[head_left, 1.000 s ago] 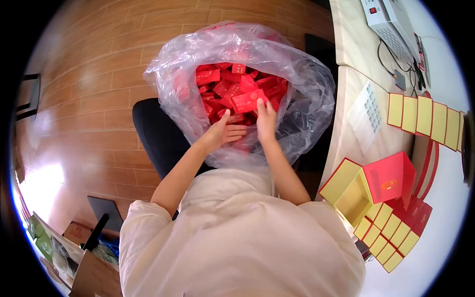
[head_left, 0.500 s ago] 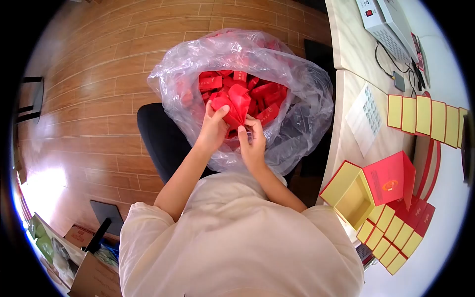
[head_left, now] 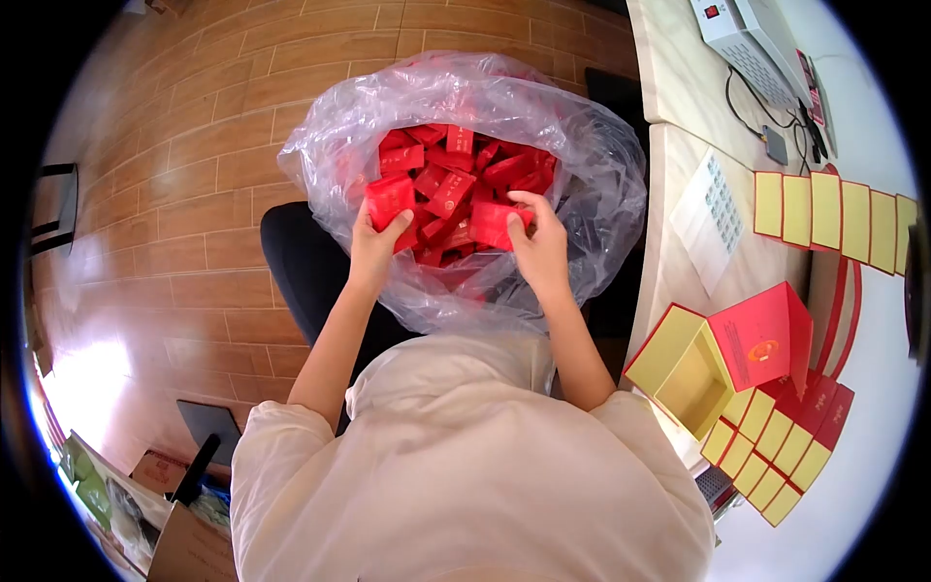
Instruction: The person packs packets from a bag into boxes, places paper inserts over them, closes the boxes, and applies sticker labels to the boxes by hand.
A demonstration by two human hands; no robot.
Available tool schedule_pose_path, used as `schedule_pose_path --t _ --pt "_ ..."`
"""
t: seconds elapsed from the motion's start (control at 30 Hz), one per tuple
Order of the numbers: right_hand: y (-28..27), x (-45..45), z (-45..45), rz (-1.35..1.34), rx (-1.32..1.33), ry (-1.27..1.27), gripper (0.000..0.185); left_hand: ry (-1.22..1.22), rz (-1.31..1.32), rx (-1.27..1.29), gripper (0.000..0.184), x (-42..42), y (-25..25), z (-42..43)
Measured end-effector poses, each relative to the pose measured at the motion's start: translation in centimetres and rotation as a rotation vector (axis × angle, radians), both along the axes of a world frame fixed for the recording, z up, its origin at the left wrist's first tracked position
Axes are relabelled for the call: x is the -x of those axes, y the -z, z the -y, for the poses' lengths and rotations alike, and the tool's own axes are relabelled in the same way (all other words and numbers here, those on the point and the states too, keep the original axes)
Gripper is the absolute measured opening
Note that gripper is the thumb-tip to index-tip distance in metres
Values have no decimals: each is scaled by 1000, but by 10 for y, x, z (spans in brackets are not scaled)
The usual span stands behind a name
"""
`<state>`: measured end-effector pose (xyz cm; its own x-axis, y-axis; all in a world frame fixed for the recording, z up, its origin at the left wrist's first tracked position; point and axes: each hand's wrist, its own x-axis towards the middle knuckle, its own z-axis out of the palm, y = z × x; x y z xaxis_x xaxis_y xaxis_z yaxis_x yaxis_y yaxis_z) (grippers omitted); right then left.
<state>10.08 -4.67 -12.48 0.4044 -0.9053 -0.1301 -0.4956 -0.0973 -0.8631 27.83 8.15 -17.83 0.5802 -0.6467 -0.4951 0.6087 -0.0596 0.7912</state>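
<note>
A large clear plastic bag (head_left: 320,136) stands in front of me with its mouth open, filled with small red packets (head_left: 448,194) that carry pale print. Over its left side, my left hand (head_left: 373,244) grips a red packet (head_left: 390,199) between thumb and fingers. My right hand (head_left: 539,242) pinches another red packet (head_left: 493,224) above the right part of the pile. The two packets are apart from each other. Some fingers of both hands are hidden behind the packets.
On the table (head_left: 669,209) at right lie a printed sheet (head_left: 713,223), an open red-and-yellow box (head_left: 696,383), stacked boxes (head_left: 776,441), a row of boxes (head_left: 839,213) and a white machine (head_left: 752,48) with cables. A black chair (head_left: 291,257) is under the bag; cardboard (head_left: 189,543) stands lower left.
My hands were together, holding red packets bunched at one spot. They have moved apart, left hand leftward and right hand rightward, each now with a separate packet.
</note>
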Motion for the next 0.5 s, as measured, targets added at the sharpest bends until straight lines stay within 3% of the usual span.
schedule_pose_path --t 0.07,0.13,0.2,0.23,0.33,0.4,0.47,0.5 --pt "3 -3 2 -26 -165 -239 24 185 418 47 41 8 8 -1" --pt "37 -13 -4 73 -166 -271 19 311 388 66 50 23 2 -5" --pt "44 -27 -5 175 -988 6 17 577 455 175 64 40 20 -10" --pt "54 -28 -5 269 -1100 22 16 601 362 121 72 44 28 -12" --pt "87 -32 -8 408 -1338 7 17 524 400 58 75 48 36 -14" --pt "95 -47 -11 453 -1382 103 23 457 441 -2 77 49 57 -18" --pt "94 -58 -4 132 -1064 108 33 384 484 -59 78 48 67 -20" --pt "134 -62 -1 40 -764 138 37 330 303 -104 79 44 64 -20"
